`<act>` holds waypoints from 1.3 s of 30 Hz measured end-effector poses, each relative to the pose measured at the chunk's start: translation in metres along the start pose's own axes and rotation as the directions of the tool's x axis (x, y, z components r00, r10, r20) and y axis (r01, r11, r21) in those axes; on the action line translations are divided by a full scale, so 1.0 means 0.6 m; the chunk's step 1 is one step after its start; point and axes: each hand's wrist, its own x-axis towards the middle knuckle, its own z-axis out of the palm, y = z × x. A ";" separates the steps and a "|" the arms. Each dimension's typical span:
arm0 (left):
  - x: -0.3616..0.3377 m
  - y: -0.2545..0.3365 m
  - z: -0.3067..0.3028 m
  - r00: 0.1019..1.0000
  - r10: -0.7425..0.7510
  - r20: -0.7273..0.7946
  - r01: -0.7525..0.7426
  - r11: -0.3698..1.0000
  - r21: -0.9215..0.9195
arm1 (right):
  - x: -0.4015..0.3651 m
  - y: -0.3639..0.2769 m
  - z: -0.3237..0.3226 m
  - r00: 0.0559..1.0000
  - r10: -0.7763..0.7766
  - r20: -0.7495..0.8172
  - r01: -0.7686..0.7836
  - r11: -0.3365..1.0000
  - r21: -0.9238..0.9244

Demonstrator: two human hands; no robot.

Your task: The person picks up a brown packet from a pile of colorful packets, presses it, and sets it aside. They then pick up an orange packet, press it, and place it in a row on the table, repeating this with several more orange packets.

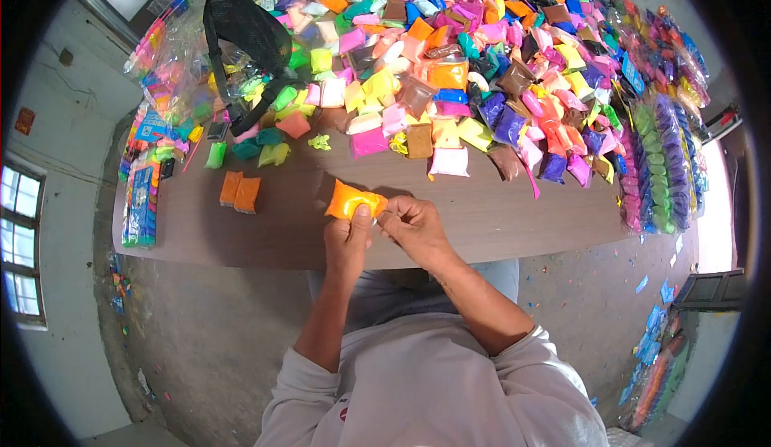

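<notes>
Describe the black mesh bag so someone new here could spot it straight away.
On the brown table, find the heap of colourful packets. On its left part lies a black mesh bag, its strap trailing toward the near edge. Unlike the small bright packets beside it, it is large and dark.

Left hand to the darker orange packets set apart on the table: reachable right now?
Likely yes: only bare tabletop separates the left hand from the darker orange packets. It's holding a bright orange packet, though, so may need to release that.
</notes>
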 end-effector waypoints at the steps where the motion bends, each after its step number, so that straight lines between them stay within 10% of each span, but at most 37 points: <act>1: -0.001 0.004 0.000 1.000 0.000 0.000 0.000 1.000 0.000 | 0.001 -0.003 -0.002 1.000 -0.016 0.011 0.016 1.000 0.013; 11: -0.002 0.015 -0.017 0.989 0.036 0.142 -0.032 0.999 -0.028 | 0.003 -0.029 -0.051 0.949 0.240 0.204 -0.225 0.970 -0.094; 16: -0.002 0.019 -0.011 0.995 -0.022 0.102 0.028 0.998 -0.054 | 0.000 -0.005 -0.028 0.998 -0.039 0.046 0.041 0.998 -0.045; 39: -0.004 0.011 0.002 0.999 -0.024 0.034 0.024 1.000 0.000 | -0.010 -0.006 -0.031 0.979 -0.203 -0.004 0.182 0.886 -0.426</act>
